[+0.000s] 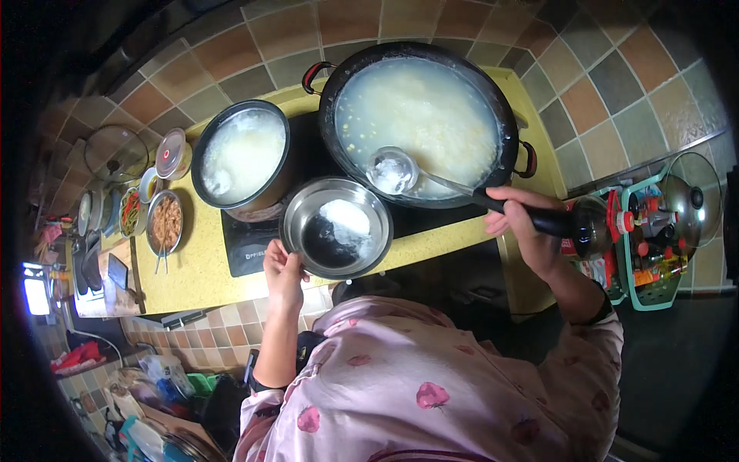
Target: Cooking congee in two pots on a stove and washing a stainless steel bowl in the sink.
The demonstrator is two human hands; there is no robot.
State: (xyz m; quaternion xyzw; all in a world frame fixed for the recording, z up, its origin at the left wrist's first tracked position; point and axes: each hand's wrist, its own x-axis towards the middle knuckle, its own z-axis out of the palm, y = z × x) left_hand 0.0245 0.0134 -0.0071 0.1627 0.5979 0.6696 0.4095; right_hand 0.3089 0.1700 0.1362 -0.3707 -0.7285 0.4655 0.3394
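Observation:
My left hand (284, 269) grips the rim of a stainless steel bowl (297, 216) at its lower left; the bowl looks wet inside, with glare on its bottom. In my right hand (528, 228) is the black handle of a metal ladle (394, 171). The ladle's head hangs over the near-left part of a large black wok (508, 115), just right of the bowl. Cloudy whitish liquid (415, 104) with pale grains fills the wok, and small yellow bits float at its left. How full the ladle is, I cannot tell.
A dark pot (196, 167) of pale, foamy liquid stands left of the wok. Further left are a bowl of minced food with chopsticks (164, 222), a dish of sliced vegetables (130, 211) and a lidded container (171, 155). At right, a green rack (629, 248) holds bottles beneath a glass lid (695, 199).

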